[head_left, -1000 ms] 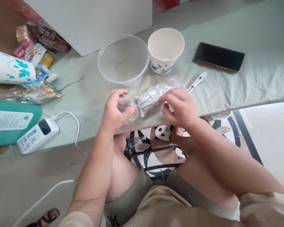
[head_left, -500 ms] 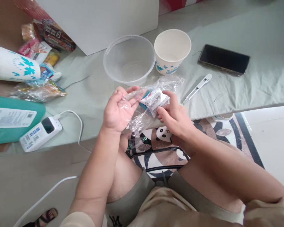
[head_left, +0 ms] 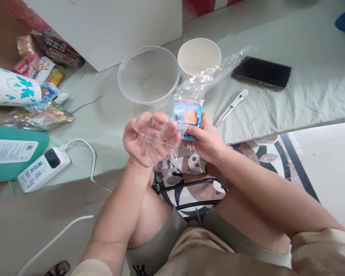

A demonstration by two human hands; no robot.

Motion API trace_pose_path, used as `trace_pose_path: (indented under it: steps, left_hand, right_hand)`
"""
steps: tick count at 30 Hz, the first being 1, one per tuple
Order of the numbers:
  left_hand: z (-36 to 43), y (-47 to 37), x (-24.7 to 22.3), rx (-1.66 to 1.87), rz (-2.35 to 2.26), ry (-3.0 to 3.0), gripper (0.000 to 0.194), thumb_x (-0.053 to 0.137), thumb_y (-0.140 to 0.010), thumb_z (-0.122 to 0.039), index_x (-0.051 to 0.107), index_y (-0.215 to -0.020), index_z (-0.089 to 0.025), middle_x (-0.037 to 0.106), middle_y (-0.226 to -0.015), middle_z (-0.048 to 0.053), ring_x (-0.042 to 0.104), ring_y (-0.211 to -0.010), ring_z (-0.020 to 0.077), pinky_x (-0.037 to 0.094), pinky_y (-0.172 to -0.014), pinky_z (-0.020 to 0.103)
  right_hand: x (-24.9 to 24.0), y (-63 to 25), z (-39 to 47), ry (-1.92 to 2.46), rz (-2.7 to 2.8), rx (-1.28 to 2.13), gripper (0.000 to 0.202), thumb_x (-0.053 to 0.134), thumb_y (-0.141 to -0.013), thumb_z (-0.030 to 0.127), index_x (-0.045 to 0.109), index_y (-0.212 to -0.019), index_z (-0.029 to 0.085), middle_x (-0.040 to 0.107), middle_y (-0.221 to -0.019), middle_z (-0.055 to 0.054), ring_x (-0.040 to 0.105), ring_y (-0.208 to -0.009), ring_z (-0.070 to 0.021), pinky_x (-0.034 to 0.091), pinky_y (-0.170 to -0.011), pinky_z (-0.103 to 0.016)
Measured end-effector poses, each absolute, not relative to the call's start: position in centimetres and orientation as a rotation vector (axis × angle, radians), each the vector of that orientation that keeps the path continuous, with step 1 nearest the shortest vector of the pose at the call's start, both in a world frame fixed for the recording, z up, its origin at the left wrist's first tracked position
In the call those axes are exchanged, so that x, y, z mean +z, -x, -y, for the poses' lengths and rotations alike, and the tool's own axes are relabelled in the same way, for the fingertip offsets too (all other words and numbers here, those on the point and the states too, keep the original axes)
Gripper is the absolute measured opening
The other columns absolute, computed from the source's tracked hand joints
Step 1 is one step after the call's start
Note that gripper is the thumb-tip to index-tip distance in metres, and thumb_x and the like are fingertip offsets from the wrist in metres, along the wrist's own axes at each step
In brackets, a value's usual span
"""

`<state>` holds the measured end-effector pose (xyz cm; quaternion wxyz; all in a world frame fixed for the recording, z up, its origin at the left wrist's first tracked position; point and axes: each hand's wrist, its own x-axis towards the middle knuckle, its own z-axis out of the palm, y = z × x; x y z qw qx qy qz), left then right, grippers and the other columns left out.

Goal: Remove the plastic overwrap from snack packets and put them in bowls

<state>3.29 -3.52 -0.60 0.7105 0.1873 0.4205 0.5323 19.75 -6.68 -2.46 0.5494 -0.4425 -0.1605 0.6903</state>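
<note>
My right hand [head_left: 208, 140] grips a small blue snack packet [head_left: 186, 115], thumb across its printed front and fingers behind. Crumpled clear plastic film [head_left: 199, 82] surrounds the packet, stretching up toward the phone and hanging below over the table edge. Palm up, my left hand [head_left: 151, 140] is just left of the packet, its fingers apart and slightly curled. Some of the clear film lies across its palm and fingers. Behind the hands stand a clear plastic bowl [head_left: 122, 86] and a white paper cup [head_left: 199, 57], whose lower part the film partly covers.
A black phone [head_left: 261, 72] and a white utility knife [head_left: 232, 107] lie to the right. On the left are a tipped paper cup [head_left: 11, 86], snack packets [head_left: 31, 67], a green jug [head_left: 11, 151] and a white power bank [head_left: 44, 168] with a cable. A white box [head_left: 126, 27] stands behind.
My right hand has closed on the packet, which now shows its blue printed front. The clear film has swung up toward the phone. My left palm has turned more toward me.
</note>
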Motion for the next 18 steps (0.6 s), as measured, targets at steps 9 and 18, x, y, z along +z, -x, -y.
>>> trace_pose_path:
  steps: [9, 18]
  left_hand:
    - [1.3, 1.2, -0.5, 1.647, -0.726, -0.441, 0.025, 0.044, -0.103, -0.032, 0.067, -0.092, -0.031, 0.075, -0.092, -0.010, 0.071, -0.085, 0.0015, 0.053, -0.078, 0.013]
    - [0.4, 2.0, 0.2, 1.646, -0.616, -0.296, 0.032, 0.043, -0.103, -0.023, 0.064, -0.079, -0.027, 0.074, -0.078, -0.012, 0.070, -0.075, 0.0005, 0.053, -0.081, 0.012]
  right_hand:
    - [-2.4, -22.0, 6.2, 0.915, 0.129, 1.704, 0.044, 0.072, -0.066, 0.033, 0.065, -0.107, 0.019, 0.075, -0.094, -0.004, 0.073, -0.084, -0.0196, 0.063, -0.070, -0.031]
    - [-3.2, -21.7, 6.3, 0.650, 0.025, 1.821, 0.041, 0.069, -0.066, 0.038, 0.065, -0.103, 0.021, 0.076, -0.086, -0.005, 0.075, -0.090, -0.0267, 0.066, -0.071, -0.041]
